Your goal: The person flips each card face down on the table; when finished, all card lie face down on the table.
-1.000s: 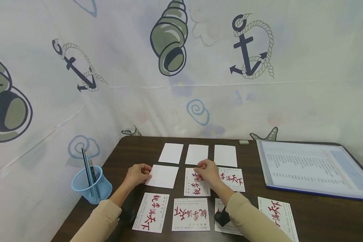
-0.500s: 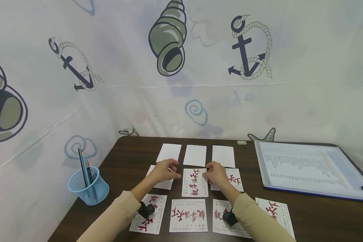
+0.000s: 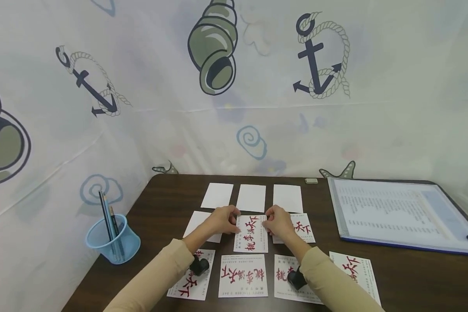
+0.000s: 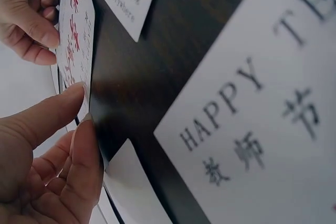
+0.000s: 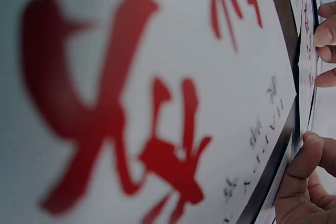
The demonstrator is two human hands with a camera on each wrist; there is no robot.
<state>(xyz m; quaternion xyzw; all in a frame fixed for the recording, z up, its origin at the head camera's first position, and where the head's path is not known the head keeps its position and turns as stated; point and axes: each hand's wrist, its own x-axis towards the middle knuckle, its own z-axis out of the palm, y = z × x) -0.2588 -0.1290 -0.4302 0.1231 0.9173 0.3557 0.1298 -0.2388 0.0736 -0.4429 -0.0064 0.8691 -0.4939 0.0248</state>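
A printed card (image 3: 251, 234) with red Chinese characters lies on the dark table between my hands, in the middle row. My left hand (image 3: 223, 220) pinches its left edge; in the left wrist view the thumb (image 4: 52, 111) rests on the card's face. At the opposite edge my right hand (image 3: 279, 222) pinches the card with thumb and fingertip, and in the right wrist view its fingers (image 5: 302, 174) meet at the edge. Partly behind my left hand lies a blank white card (image 3: 196, 223). Another printed card (image 3: 302, 226) is partly covered by my right hand.
Three blank cards (image 3: 251, 198) form the back row. Several printed cards, one of them a landscape card (image 3: 243, 277), lie along the front. A blue pen cup (image 3: 115, 242) stands at the left, a large white board with printed text (image 3: 394, 212) lies at the right.
My left hand has moved right from the blank card to the left edge of the printed card and now pinches it. My right hand has shifted slightly right to the card's right edge.
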